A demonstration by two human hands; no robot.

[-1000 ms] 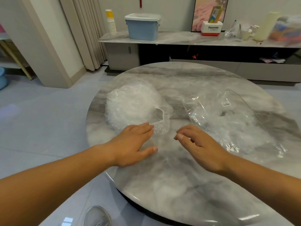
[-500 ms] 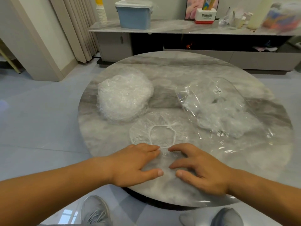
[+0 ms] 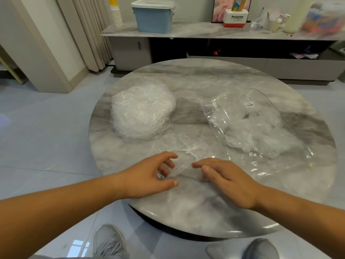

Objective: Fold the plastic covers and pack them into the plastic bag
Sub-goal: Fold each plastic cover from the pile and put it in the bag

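One clear plastic cover (image 3: pixel 183 146) lies spread on the round marble table (image 3: pixel 205 79), just in front of me. My left hand (image 3: pixel 149 176) has its fingers curled into the cover's near edge and pinches the film. My right hand (image 3: pixel 227 178) does the same from the right side, with crumpled film bunched between the two hands. A heap of several more covers (image 3: pixel 141 111) sits at the table's left. The clear plastic bag (image 3: pixel 250 124), with folded covers inside and a small label, lies at the right.
Beyond the table stands a low cabinet (image 3: pixel 214 32) with a blue lidded box (image 3: pixel 154 15), stacked paper cups (image 3: pixel 115 14) and a white Panasonic box (image 3: pixel 236 17). Curtains (image 3: pixel 89 30) hang at the left. My two shoes (image 3: pixel 110 242) show below the table's near edge.
The single cover was pulled from the heap toward me and spread flat. Both hands then went from pressing it flat to curling and gathering its near edge.
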